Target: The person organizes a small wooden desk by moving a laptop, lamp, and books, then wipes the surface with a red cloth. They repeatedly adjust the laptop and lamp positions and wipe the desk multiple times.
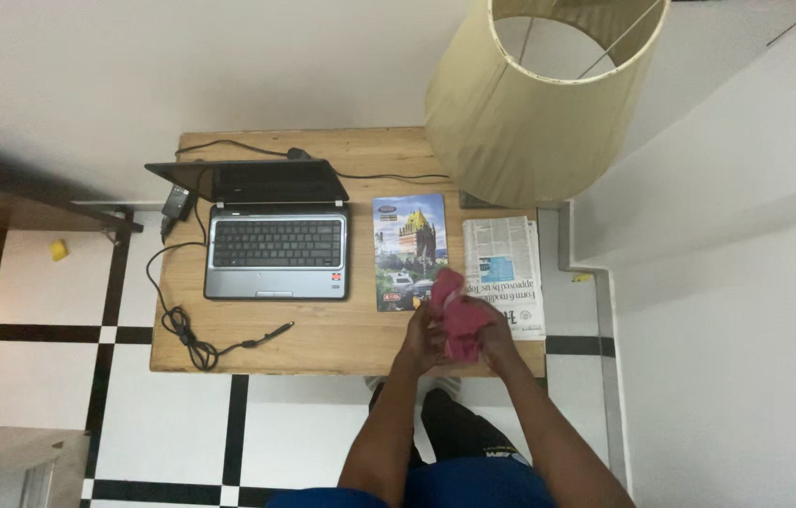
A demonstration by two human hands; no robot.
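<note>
- Head view, from above: you stand at the near edge of a small wooden table (pixel 323 343), both forearms stretched out over its right front corner.
- Your left hand (pixel 423 337) and your right hand (pixel 495 339) meet on a pink cloth (pixel 459 315); the fingers of both are curled closed around it, and the cloth is bunched up between them.
- The cloth sits just above the tabletop, overlapping the lower right corner of a magazine (pixel 409 246) with a castle on its cover and the lower left part of a folded newspaper (pixel 503 268). Whether it touches either one cannot be told from this height.
- The magazine and the newspaper lie side by side, close but apart, on the right half of the table.
- Left of the magazine stands an open grey laptop (pixel 276 246), its dark screen tilted back towards the wall.
- A black power cable (pixel 186 329) runs from the laptop's left side, loops over the table's left front corner and ends in a plug lying on the wood.
- A cream lampshade (pixel 530 122) looms over the far right corner, hiding part of the table behind the newspaper.
- Below the table you see a white floor with black tile lines (pixel 233 433).
</note>
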